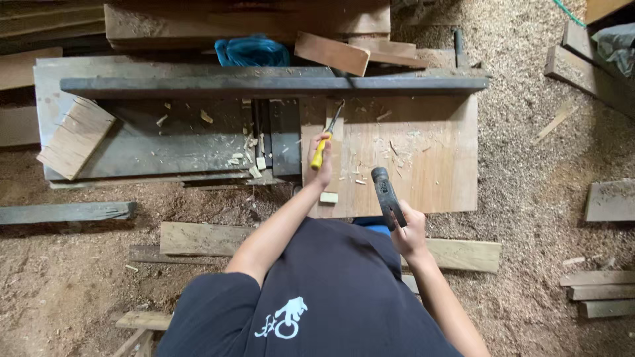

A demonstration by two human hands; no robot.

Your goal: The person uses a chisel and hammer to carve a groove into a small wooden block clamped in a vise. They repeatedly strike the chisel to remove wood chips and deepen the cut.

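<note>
Left hand (322, 160) is wrapping closed around the yellow handle of a chisel (325, 142); the steel blade is pointing away from the hand, tip meeting the wooden board (423, 165) near its far edge. The tool is leaning slightly, probably so the edge bites at a shallow angle.

Right hand (410, 231) is gripping a hammer (387, 195) low on its dark handle, fist closed. The round dark head is hanging above the board, just right of and nearer the body than the chisel hand, not touching the chisel. Judged: held raised, lined up toward the chisel's butt.

The board is pale, flat and rectangular, with visible grain, lying directly under both hands. Light chips and shavings (360, 173) are scattering across it, thickest just beside the left hand. A small pale block (329, 197) is sitting at the board's near edge, just below the left wrist.

Left of the left hand: a dark grey tabletop (165, 142), worn and matte, littered with splinters. A long dark rail (264, 84) is running beyond both hands across the far edge. A slatted wood offcut (76, 137) is resting far left, tilted.

Floor all around: a loose sawdust layer (529, 172), with rough planks (198, 239) lying below the elbows.
</note>
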